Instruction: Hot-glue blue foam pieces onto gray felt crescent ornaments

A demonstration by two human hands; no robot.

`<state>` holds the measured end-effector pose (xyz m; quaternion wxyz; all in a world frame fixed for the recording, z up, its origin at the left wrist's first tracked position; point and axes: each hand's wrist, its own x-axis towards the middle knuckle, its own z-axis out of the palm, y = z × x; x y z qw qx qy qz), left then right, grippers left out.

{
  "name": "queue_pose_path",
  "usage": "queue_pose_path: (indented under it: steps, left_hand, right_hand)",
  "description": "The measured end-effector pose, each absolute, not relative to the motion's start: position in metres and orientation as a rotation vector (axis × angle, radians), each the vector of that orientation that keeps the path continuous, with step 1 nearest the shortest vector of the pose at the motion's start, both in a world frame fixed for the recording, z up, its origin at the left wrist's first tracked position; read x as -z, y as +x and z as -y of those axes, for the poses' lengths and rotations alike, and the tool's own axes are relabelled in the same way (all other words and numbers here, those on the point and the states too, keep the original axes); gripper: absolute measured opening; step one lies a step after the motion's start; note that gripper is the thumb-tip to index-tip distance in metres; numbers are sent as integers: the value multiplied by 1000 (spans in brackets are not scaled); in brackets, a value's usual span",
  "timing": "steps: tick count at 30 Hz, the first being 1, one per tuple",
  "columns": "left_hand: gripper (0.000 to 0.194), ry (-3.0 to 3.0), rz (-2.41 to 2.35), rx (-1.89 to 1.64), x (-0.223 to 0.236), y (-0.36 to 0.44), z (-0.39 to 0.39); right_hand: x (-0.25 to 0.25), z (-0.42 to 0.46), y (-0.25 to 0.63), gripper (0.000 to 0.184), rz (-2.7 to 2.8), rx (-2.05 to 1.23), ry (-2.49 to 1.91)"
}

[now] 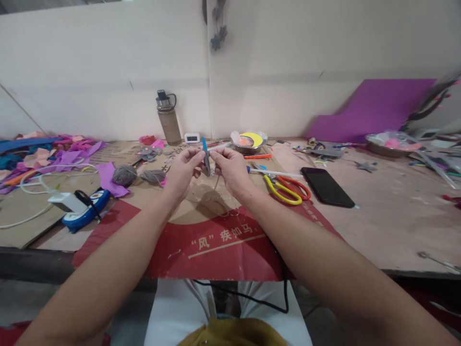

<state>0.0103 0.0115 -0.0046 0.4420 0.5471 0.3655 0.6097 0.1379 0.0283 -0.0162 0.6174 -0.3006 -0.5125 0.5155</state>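
In the middle of the view, my left hand (pixel 187 168) pinches a thin grey piece (pixel 207 163) that looks like felt, seen nearly edge-on. Close beside it, my right hand (pixel 228 168) has thumb and finger pressed together at the same piece. A thin grey strand (pixel 217 183) hangs below the right fingers; whether they hold it I cannot tell. Just above the left fingertips shows a narrow blue strip (pixel 204 143). Both hands are over a cardboard sheet with a red printed part (pixel 223 259).
Right of my hands lie yellow-handled scissors (pixel 284 192), red-handled scissors (pixel 295 186) and a black phone (pixel 327 186). To the left are grey yarn balls (pixel 124 176), a blue power strip (pixel 86 211) and felt scraps (pixel 68 156). A bottle (pixel 169 120) and metal bowl (pixel 252 150) stand behind.
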Motion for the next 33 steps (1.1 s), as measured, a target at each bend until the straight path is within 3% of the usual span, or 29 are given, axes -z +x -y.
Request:
queue_pose_path:
  steps: [5, 24, 33]
  left_hand:
    - [27, 1493, -997, -1618, 6, 10, -12]
    - [9, 1337, -897, -1555, 10, 15, -14]
    - [12, 1313, -946, -1586, 8, 16, -12]
  right_hand:
    - [16, -27, 138, 18, 1197, -1182, -671]
    - [16, -23, 134, 16, 1167, -1259, -670]
    - [20, -27, 134, 12, 1187, -1168, -722]
